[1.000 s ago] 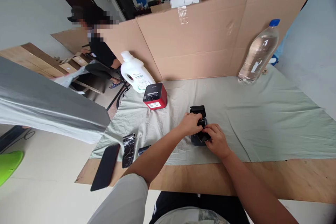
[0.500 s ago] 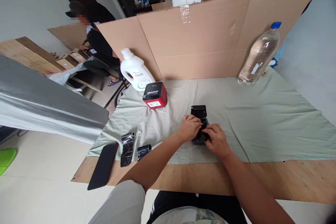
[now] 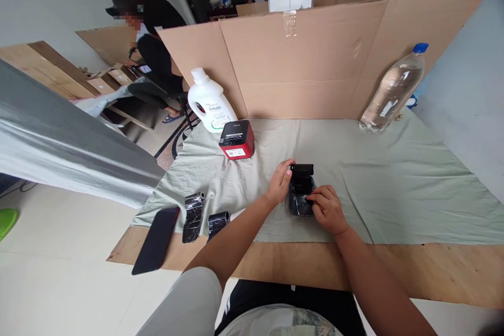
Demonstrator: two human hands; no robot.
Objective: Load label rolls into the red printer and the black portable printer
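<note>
while the left hand (image 3: 280, 182) steadied the open black label printer (image 3: 301, 195), the right hand's (image 3: 327, 211) fingers pressed inside; lid (image 3: 302, 169) not yet closed.

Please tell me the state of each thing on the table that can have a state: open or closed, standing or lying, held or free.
Black printer: lid open, tilted up at the back; lies on the cloth.
Left hand: rests on the printer's left side.
Right hand: fingertips inside the open printer.
Red printer: lid closed, untouched.
White jug: upright, capped.
Clear bottle: capped, standing.
Phone: lies flat, screen dark.
</note>
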